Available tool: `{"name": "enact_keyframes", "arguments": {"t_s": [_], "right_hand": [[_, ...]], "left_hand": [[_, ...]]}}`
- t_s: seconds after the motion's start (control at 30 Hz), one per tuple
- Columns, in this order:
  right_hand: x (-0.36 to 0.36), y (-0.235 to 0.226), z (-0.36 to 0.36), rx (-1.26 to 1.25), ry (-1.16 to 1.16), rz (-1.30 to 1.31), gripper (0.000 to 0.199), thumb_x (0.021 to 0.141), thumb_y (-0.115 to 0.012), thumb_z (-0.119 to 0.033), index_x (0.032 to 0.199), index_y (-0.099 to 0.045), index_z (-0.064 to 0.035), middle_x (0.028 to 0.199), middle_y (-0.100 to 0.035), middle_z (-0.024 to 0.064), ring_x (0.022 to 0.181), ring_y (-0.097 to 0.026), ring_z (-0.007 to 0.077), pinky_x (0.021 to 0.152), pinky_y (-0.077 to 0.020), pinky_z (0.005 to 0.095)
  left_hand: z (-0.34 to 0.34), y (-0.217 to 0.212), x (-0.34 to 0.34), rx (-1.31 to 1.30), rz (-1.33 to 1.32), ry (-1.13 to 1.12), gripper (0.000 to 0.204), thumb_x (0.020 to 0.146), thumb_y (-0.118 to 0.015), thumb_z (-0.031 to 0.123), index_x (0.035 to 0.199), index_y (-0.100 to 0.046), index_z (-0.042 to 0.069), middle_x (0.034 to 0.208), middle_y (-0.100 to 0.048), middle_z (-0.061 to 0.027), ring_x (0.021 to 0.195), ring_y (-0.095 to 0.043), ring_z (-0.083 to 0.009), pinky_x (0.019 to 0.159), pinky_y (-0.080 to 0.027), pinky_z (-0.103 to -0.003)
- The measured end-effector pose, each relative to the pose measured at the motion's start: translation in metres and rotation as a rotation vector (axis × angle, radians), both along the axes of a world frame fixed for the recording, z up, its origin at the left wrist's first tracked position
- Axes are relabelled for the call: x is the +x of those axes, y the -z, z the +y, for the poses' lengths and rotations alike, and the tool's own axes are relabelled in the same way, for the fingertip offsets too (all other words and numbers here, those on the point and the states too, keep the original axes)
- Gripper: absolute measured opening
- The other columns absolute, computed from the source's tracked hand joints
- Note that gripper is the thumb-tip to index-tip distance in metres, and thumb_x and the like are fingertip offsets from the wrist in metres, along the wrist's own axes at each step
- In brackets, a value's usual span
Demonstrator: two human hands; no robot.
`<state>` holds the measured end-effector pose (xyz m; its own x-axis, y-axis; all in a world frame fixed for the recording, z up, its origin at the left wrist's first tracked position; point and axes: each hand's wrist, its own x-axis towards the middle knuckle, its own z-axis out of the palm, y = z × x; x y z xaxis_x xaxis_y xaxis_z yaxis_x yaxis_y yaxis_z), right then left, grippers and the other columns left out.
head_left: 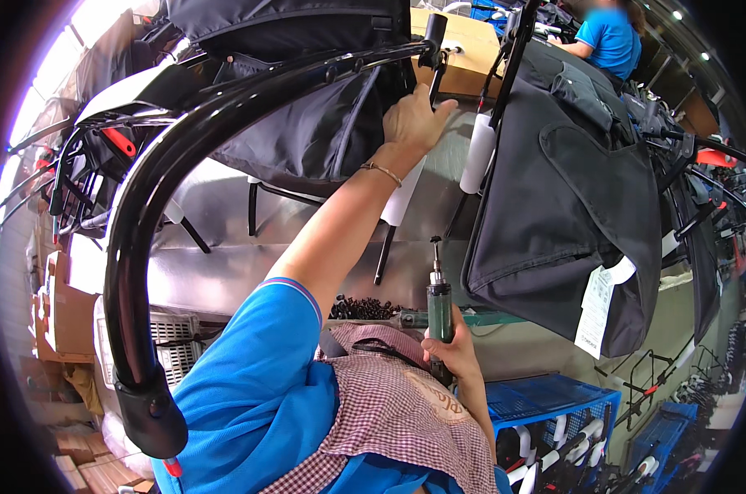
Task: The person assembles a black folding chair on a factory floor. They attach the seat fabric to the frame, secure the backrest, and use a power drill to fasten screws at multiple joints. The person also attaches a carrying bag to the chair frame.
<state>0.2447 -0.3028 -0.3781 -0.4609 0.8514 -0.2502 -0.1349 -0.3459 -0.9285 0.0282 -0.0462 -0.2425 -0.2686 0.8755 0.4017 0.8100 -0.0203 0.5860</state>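
1. Head view, 5 o'clock: right hand [457, 346], wrapped round a green screwdriver [440, 309], its bit pointed toward 12 o'clock.
2. Between 12 and 1 o'clock: left hand [410, 125], well apart from the right, near the upper end of a curved black tube [132, 235]; its grip could not be told.
3. Tube: swept from 8 o'clock to past 12.
4. Toward 3 o'clock: dark grey fabric [546, 222], white tag [595, 309] attached.
5. Six o'clock: small dark parts [365, 308], heaped beside the metal surface [216, 276].
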Motion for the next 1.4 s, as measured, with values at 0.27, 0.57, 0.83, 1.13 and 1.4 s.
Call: {"name": "enact_keyframes", "arguments": {"t_s": [0.27, 0.57, 0.83, 1.13, 1.4], "right_hand": [[-0.001, -0.011, -0.003, 0.012, -0.006, -0.066, 0.085, 0.067, -0.081, -0.007, 0.137, -0.034, -0.0044, 0.076, -0.057, 0.0062, 0.056, -0.058, 0.0145, 0.050, -0.0486, 0.0263], [-0.004, -0.014, -0.001, 0.056, -0.075, -0.151, 0.082, 0.068, -0.078, -0.001, 0.137, -0.033, -0.0043, 0.078, -0.056, 0.0055, 0.057, -0.058, 0.0134, 0.051, -0.0499, 0.0268], [0.004, -0.011, -0.008, 0.005, -0.040, -0.116, 0.081, 0.070, -0.075, 0.005, 0.138, -0.032, -0.0061, 0.081, -0.055, 0.0060, 0.060, -0.057, 0.0143, 0.051, -0.0506, 0.0288], [0.019, -0.020, -0.008, -0.018, -0.040, -0.214, 0.085, 0.068, -0.078, 0.001, 0.139, -0.032, -0.0061, 0.072, -0.055, 0.0037, 0.058, -0.056, 0.0114, 0.051, -0.0475, 0.0260], [0.033, -0.021, -0.004, -0.003, -0.073, -0.258, 0.080, 0.067, -0.081, -0.003, 0.134, -0.037, -0.0049, 0.072, -0.056, 0.0024, 0.058, -0.055, 0.0106, 0.052, -0.0471, 0.0258]], "left_hand": [[0.016, 0.071, -0.048, 0.379, -0.345, -0.072, 0.011, 0.083, -0.061, 0.008, 0.091, -0.060, 0.000, 0.065, -0.061, -0.0104, 0.044, -0.057, -0.0160, 0.044, -0.045, -0.030], [-0.002, 0.058, -0.070, 0.602, -0.173, -0.118, 0.015, 0.081, -0.068, 0.019, 0.089, -0.064, 0.007, 0.071, -0.064, -0.0068, 0.058, -0.062, -0.0177, 0.056, -0.047, -0.031], [-0.006, 0.055, -0.063, 0.724, -0.079, -0.331, 0.037, 0.070, -0.079, 0.034, 0.080, -0.059, 0.005, 0.065, -0.057, -0.0052, 0.061, -0.057, -0.0230, 0.062, -0.046, -0.035], [-0.002, 0.061, -0.045, 0.756, -0.356, -0.215, 0.019, 0.070, -0.077, 0.010, 0.083, -0.066, 0.002, 0.071, -0.062, -0.0064, 0.060, -0.058, -0.0168, 0.058, -0.047, -0.029], [0.012, 0.070, -0.032, 0.880, -0.298, -0.323, 0.017, 0.067, -0.077, 0.008, 0.080, -0.069, 0.002, 0.074, -0.063, -0.0077, 0.067, -0.059, -0.0245, 0.064, -0.049, -0.033]]}}
